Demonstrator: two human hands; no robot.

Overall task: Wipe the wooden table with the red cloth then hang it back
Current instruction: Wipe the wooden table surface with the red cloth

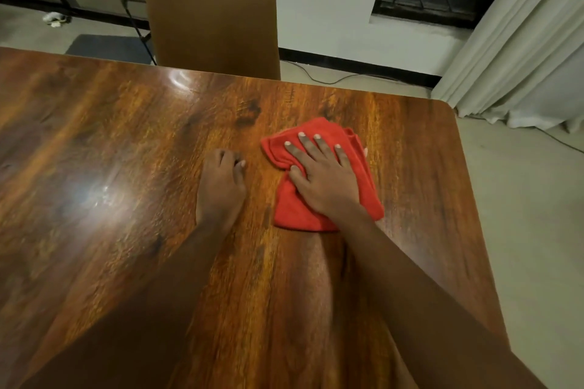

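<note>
The red cloth [294, 208] lies bunched on the glossy wooden table [110, 151], right of centre. My right hand [322, 174] lies flat on top of it with straight, spread fingers pressing it down. My left hand [221, 186] rests on the bare wood just left of the cloth, its fingers loosely curled and holding nothing. A narrow strip of wood separates the left hand from the cloth. Both forearms reach in from the bottom of the view.
A brown chair [211, 9] stands pushed against the table's far edge. The table's right edge and rounded far corner [448, 107] lie close to the cloth. Pale curtains [521, 50] hang at the right; a cable [331, 80] runs along the floor.
</note>
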